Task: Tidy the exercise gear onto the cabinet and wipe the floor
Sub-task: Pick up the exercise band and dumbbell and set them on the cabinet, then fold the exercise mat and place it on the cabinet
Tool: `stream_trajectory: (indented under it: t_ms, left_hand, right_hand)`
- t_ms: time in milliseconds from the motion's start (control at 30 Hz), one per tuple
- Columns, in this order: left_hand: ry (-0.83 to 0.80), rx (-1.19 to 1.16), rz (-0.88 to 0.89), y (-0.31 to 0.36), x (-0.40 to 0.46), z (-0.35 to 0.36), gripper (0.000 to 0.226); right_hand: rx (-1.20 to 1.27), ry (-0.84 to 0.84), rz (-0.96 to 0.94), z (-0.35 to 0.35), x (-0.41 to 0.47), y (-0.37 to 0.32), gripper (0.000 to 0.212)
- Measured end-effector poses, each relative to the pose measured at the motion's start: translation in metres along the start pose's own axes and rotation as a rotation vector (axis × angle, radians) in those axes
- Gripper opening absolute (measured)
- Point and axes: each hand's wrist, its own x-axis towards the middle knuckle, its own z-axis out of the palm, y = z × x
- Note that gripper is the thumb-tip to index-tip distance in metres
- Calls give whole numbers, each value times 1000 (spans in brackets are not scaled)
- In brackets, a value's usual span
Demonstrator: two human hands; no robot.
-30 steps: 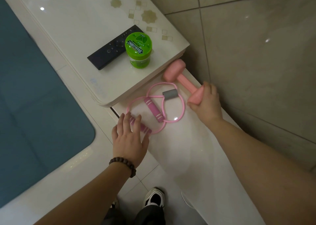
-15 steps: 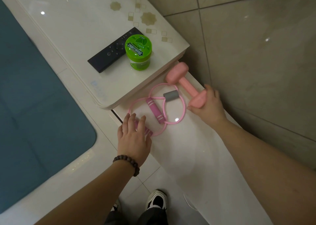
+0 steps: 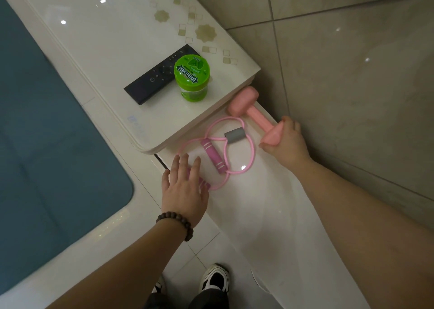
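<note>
Head view. The right hand is closed around the near end of the pink dumbbell, which lies flat on the low cabinet beside the wall; its far end points at the upper desk. The left hand is flat with fingers spread, gripping nothing, palm down on one pink handle of the band. The band is a pink figure-eight loop with a grey centre sleeve, lying flat on the cabinet between the two hands. A remote and a green jar stand on the desk.
</note>
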Motion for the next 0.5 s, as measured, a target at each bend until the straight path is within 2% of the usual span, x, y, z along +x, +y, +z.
stream_trajectory:
  t_ms: [167, 333, 500]
  left_hand:
    - [-1, 8, -2, 5, -8, -17, 64]
    - [-8, 13, -21, 17, -25, -60, 65]
    - [-3, 3, -54, 25, -58, -129, 66]
  right_hand:
    - [-15, -60, 44, -11, -8, -7, 102]
    - [-31, -22, -54, -36, -59, -24, 80]
    - [-138, 20, -155, -81, -132, -66, 70]
